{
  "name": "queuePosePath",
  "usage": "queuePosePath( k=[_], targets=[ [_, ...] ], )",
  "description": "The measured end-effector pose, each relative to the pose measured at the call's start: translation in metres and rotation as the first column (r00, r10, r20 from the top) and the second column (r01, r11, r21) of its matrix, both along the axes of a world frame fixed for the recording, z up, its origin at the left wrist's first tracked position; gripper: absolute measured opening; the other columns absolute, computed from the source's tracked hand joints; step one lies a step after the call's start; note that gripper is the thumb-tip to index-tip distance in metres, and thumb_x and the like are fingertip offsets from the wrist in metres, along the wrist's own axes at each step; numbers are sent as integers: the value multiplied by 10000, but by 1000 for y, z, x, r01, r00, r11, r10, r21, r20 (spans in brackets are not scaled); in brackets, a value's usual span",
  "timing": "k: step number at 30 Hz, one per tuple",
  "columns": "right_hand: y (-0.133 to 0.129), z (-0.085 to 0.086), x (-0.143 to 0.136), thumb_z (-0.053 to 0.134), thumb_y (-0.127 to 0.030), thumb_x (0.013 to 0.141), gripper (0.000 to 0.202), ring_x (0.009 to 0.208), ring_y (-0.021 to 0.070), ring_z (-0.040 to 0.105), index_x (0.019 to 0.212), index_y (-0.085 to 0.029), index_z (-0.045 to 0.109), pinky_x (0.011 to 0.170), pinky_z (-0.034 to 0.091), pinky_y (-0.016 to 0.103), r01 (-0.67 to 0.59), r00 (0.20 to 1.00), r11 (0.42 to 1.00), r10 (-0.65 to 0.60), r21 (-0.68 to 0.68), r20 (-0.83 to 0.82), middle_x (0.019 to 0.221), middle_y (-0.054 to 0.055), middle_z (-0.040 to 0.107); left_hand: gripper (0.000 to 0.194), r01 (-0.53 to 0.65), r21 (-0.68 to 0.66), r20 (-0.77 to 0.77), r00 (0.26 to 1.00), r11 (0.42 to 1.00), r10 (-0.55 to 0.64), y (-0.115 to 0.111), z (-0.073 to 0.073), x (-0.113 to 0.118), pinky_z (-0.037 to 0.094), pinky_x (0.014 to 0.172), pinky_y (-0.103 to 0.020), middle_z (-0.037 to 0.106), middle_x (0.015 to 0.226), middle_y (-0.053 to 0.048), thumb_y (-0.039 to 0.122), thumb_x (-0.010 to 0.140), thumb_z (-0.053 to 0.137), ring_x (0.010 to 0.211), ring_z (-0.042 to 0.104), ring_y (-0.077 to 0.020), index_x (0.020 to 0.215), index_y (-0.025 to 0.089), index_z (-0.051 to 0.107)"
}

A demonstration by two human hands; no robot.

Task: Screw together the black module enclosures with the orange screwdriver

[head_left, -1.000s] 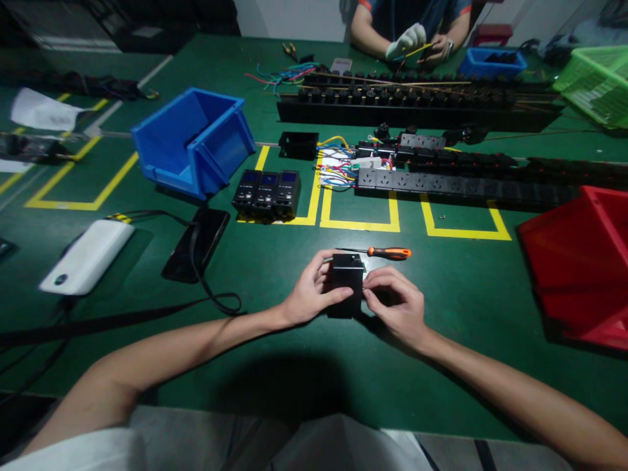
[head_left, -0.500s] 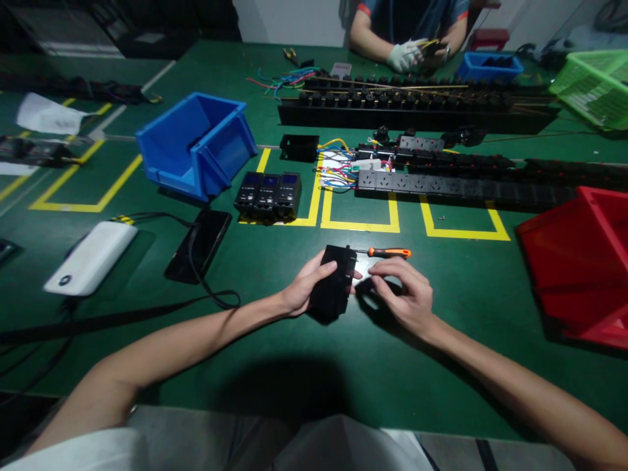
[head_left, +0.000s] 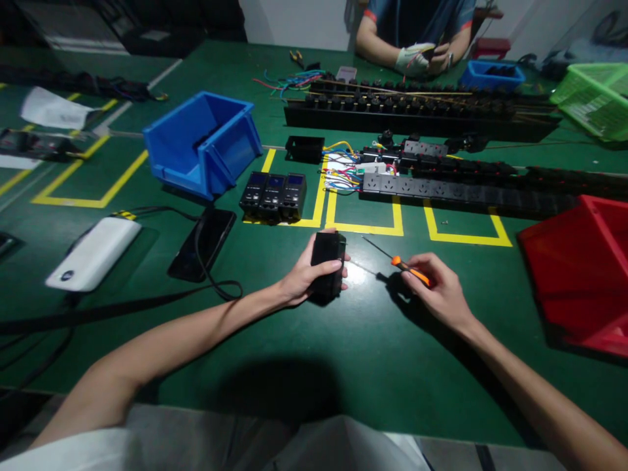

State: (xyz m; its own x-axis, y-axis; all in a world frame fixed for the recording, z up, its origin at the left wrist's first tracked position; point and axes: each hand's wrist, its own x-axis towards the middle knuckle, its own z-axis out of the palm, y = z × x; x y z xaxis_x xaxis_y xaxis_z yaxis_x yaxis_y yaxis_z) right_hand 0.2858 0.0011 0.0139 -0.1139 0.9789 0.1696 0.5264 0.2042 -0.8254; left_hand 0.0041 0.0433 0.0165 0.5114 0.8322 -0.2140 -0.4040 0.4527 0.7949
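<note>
A black box-shaped module (head_left: 328, 261) is held in my left hand (head_left: 307, 275), with the thumb across its face and fingertips showing at its right edge. My right hand (head_left: 441, 291) grips the orange and black handle of a screwdriver (head_left: 412, 269), whose thin shaft points up and left toward the module without touching it. Beyond my left hand, three black modules with small displays (head_left: 273, 196) stand side by side on the green table (head_left: 275, 333).
Behind lie a blue bin (head_left: 203, 147), long black socket strips (head_left: 436, 186) and loose wires (head_left: 338, 173). A red bin (head_left: 579, 275) is at right. A phone (head_left: 201, 245) and white power bank (head_left: 93, 255) lie left. Across the table a person's gloved hand (head_left: 413, 60) works.
My right hand has taken hold of the screwdriver, which lay on the table, and moved right with it. The module in my left hand has shifted slightly and turned.
</note>
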Motion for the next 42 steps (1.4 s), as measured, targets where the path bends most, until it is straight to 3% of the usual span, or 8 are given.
queuePosePath(
  k=[1,3,6,11,17,23,35,42],
  targets=[
    [-4,0,-2,679,-340,902,199,605,134,571,1029,-210,595,544,447,260,15,984,997,-28,-76,-176,818,15,646,781,-29,79,-15,999,996,30,2,-1,0,645,672,-373,604,1074,-31,226,767,796,809,672,-162,1372,339,314],
    [-9,-3,-7,666,-367,910,198,506,102,485,1027,-226,588,477,384,233,-2,945,990,-44,-140,-323,702,-35,579,871,-72,220,-36,996,973,82,5,-4,-1,644,682,-384,597,1067,-21,222,726,828,802,677,-165,1382,368,273],
    [-11,-9,-15,654,-409,914,201,466,97,450,956,-216,614,437,347,222,-33,931,986,-30,-165,-365,614,-50,533,805,-103,346,-57,990,932,130,5,-11,0,639,715,-379,591,1082,-29,221,723,830,821,679,-164,1325,343,310],
    [-11,-5,-19,746,-395,843,211,539,127,573,847,-191,696,477,437,241,-11,935,985,-52,-174,-352,669,8,643,720,-113,450,-95,980,886,173,1,-17,0,605,754,-334,600,1088,-41,224,745,811,838,679,-153,1272,309,328],
    [-13,4,-22,805,-375,787,191,634,174,673,809,-195,745,553,529,270,14,951,987,-63,-161,-303,747,48,718,709,-109,470,-166,964,876,210,-2,-12,0,577,868,-374,625,1062,-40,248,733,818,984,673,-201,1263,298,351],
    [-13,2,-22,809,-375,783,188,627,172,672,810,-197,754,542,525,262,14,958,990,-54,-142,-281,743,48,720,714,-78,481,-200,960,873,196,-3,-11,-1,570,825,-359,629,1058,-37,248,728,816,857,671,-168,1271,301,356],
    [-13,3,-21,808,-344,788,162,619,170,659,810,-193,756,534,513,268,10,962,996,-33,-87,-272,741,48,714,688,-61,516,-226,953,854,204,-3,-10,-1,561,814,-340,627,1070,-41,245,755,790,846,665,-159,1284,303,353],
    [-11,-2,-17,834,-260,749,95,729,183,653,821,-231,780,653,526,324,-7,954,999,17,32,-299,787,42,700,725,-72,511,-250,941,857,228,-4,-14,-1,544,819,-333,610,1097,-42,198,715,815,851,650,-154,1309,301,411]
  ],
)
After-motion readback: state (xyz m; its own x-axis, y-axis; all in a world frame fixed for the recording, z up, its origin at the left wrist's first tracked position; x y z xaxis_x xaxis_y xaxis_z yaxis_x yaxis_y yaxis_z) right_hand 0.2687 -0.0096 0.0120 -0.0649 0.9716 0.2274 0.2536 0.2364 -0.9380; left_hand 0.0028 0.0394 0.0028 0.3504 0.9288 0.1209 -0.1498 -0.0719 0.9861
